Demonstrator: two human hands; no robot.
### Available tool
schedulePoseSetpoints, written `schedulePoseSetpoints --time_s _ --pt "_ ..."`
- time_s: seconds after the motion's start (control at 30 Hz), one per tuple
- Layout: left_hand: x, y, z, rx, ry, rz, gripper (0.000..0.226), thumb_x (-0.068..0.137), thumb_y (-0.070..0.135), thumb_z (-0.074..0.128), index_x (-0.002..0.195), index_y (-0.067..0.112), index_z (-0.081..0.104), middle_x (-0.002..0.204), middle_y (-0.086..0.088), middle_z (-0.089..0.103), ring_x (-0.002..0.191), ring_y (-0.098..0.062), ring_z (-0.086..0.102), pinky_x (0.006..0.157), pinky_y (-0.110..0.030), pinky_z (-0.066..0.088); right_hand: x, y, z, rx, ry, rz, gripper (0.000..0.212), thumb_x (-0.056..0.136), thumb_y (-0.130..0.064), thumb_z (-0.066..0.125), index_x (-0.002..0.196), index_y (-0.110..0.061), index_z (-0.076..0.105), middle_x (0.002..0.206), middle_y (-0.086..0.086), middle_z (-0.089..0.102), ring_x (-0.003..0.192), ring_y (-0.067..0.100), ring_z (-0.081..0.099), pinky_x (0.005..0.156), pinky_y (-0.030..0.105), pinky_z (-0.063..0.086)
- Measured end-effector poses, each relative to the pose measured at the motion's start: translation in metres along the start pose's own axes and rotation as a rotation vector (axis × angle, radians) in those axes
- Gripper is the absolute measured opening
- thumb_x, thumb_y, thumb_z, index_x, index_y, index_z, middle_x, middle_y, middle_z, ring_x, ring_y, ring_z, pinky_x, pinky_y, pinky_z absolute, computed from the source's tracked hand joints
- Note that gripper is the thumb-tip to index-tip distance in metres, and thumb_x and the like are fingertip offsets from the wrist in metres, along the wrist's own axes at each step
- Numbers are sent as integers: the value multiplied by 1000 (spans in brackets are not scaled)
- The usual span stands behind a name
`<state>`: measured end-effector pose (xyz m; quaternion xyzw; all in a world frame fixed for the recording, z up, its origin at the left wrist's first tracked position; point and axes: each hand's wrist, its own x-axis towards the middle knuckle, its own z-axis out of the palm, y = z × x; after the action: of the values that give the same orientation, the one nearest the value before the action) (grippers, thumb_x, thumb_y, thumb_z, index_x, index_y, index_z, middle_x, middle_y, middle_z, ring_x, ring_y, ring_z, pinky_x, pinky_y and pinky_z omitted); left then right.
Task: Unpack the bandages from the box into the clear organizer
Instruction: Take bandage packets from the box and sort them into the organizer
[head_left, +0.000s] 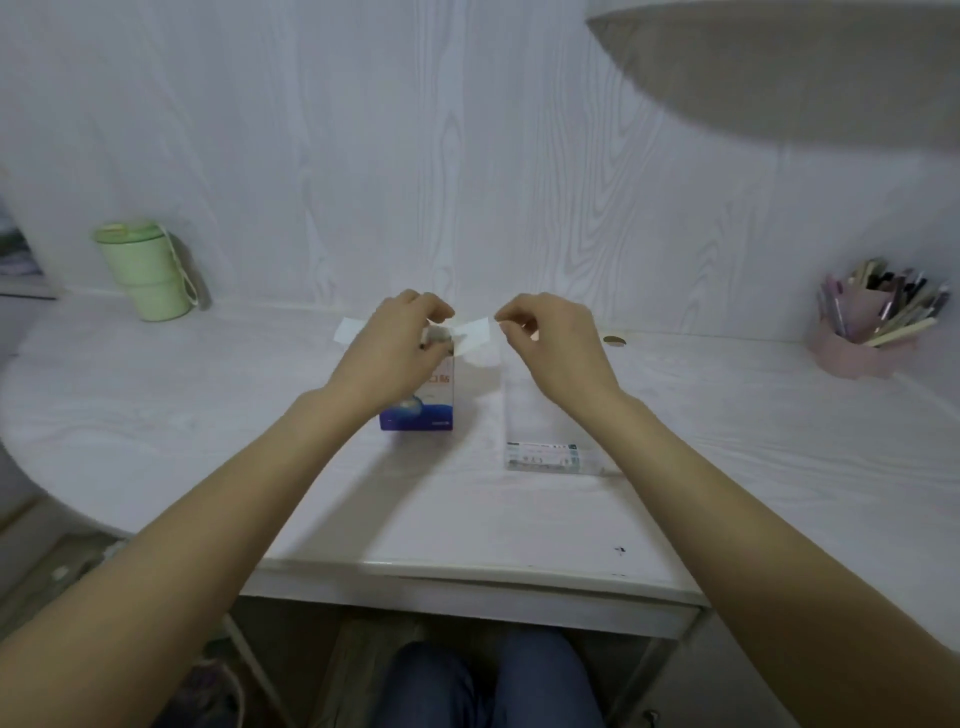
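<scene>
1. Bandages: one white strip (475, 332) held up between both hands, above the box top, toward the desk's back edge. A second white strip or flap (347, 328) shows left of the left hand; which it is cannot be told.
2. Box (423, 410): white and blue with red print, upright near the middle of the desk (156, 415), top open. Contents hidden by the left hand.
3. Left hand (400, 343): fingers curled over the box top, tips pinched on the strip's left end. Dark nail polish visible on the fingertips.
4. Right hand (550, 343): thumb and forefinger pinch the strip's right end; other fingers loosely curled.
5. Clear organizer (545, 441): transparent, lying on the desk just right of the box, partly under the right wrist. A label faces the desk's front edge. Whether anything is inside cannot be told.
6. Green lidded cup (145, 270) stands at the back left corner, against the wall.
7. Pink pen holder (857, 348), full of pens, near the right back edge.
8. Small tan object (615, 340), too small to identify, on the desk between the right hand and the pen holder.
</scene>
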<state>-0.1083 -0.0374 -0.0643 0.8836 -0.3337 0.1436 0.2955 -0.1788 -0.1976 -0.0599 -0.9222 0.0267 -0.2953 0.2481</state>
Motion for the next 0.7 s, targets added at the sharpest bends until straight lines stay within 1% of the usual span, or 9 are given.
schedulePoseSetpoints --time_s 0.07,0.13,0.2,0.23,0.3,0.33,0.43,0.6,0.7 --pt "7 -16 -9 116 -110 -18 50 86 18 62 134 15 48 135 -4 48 124 -21 42 98 -32 38 16 -9 10 5 -78 -29 19 93 -14 55 106 -11 69 102 3 69 89 13 61 84 29 50" --pt "13 -27 -15 166 -205 -31 65 82 25 70 139 16 42 140 -5 44 127 -23 40 102 -35 37 28 -16 22 -33 -166 -32 20 92 -12 56 106 -10 70 102 5 69 92 17 63 85 33 51" --pt "19 -38 -17 198 -271 -55 75 77 32 76 140 14 41 139 -5 45 126 -24 42 100 -35 37 39 -21 33 -90 -207 -27 20 93 -13 55 105 -11 71 98 7 70 91 22 64 81 36 52" --pt "22 -42 -17 212 -301 -59 76 75 35 76 140 14 41 137 -5 47 124 -24 44 99 -34 38 43 -23 38 -126 -216 -22 20 93 -15 54 104 -12 71 96 7 70 90 23 64 76 34 51" --pt "26 -48 -17 221 -337 -56 72 76 35 76 138 15 45 131 -5 51 118 -23 49 97 -35 41 51 -25 47 -197 -228 -3 20 93 -17 54 102 -14 72 96 7 70 87 25 63 67 30 46" --pt "27 -50 -17 222 -346 -46 67 77 34 75 135 16 48 129 -4 52 115 -22 50 96 -36 42 54 -25 50 -225 -232 10 20 92 -17 55 102 -15 72 97 7 70 88 25 63 66 30 43" --pt "29 -54 -16 244 -352 -12 59 77 32 74 130 19 53 124 -2 54 110 -21 52 93 -40 44 61 -25 56 -260 -241 34 18 90 -16 57 100 -16 71 100 7 69 90 26 63 67 31 45" --pt "31 -58 -15 220 -331 10 58 74 30 77 127 19 54 117 -1 54 104 -20 52 88 -35 45 64 -29 62 -279 -317 15 16 90 -10 54 99 -11 67 100 9 68 84 23 59 62 29 37" --pt "31 -60 -15 206 -337 15 62 72 28 80 128 20 54 116 -1 54 106 -20 52 90 -36 45 66 -29 63 -214 -362 60 18 90 -6 50 101 -5 64 100 13 67 82 23 58 62 29 39"
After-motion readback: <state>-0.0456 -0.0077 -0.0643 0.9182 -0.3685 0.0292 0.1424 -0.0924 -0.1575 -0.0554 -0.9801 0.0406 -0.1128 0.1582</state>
